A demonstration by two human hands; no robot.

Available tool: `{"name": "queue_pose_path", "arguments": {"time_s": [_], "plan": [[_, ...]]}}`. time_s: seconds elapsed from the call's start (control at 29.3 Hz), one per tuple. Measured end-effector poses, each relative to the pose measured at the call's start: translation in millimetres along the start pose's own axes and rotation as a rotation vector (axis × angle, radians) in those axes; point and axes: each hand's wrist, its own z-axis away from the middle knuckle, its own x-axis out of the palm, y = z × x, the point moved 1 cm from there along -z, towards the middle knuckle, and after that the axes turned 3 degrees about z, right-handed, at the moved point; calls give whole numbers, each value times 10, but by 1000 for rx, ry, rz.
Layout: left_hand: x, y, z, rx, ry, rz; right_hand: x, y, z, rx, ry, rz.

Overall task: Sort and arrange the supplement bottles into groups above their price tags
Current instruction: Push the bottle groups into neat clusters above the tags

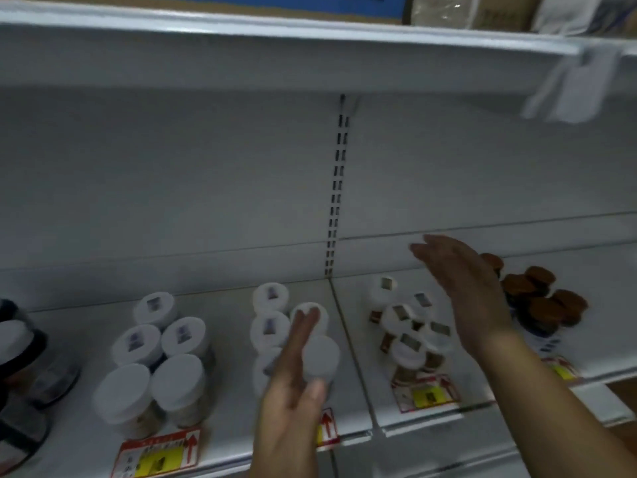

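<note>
Several white-capped bottles stand in groups on the white shelf (227, 439). My left hand (293, 388) lies flat against the middle group (272, 329), thumb and fingers around the front white-capped bottle (320, 357). My right hand (462, 281) hovers open, fingers stretched, above and right of a group of small white-capped brown bottles (403, 326). Brown-capped bottles (541, 298) stand behind my right wrist. Another white-capped group (158, 357) stands at left. Red and yellow price tags (162, 453) (427, 395) hang on the shelf edge below the groups.
Dark bottles (20, 357) sit at the far left edge. An upper shelf (275, 53) with cardboard boxes (472, 10) overhangs, and a loose clear tag holder (579, 84) hangs from it at right. A slotted upright (336, 188) divides the back panel.
</note>
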Motion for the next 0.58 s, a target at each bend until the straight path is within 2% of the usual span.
{"name": "queue_pose_path", "arguments": {"time_s": [0.07, 0.17, 0.27, 0.34, 0.48, 0.55, 0.58], "plan": [[300, -176, 120, 0, -88, -88, -248, 255, 93, 107, 79, -14], [652, -330, 163, 36, -73, -172, -335, 618, 160, 196, 51, 67], [899, -351, 25, 235, 95, -333, -440, 825, 142, 163, 6, 87], [936, -358, 7, 274, 159, -394, -491, 866, 136, 140, -65, 94], [907, -371, 20, 288, 164, -503, -511, 855, 155, 88, -119, 180], [901, -356, 54, 303, 127, -529, -526, 763, 205, 25, -33, 156], [900, -340, 86, 321, 111, -546, -518, 656, 265, -64, 26, 110]]}}
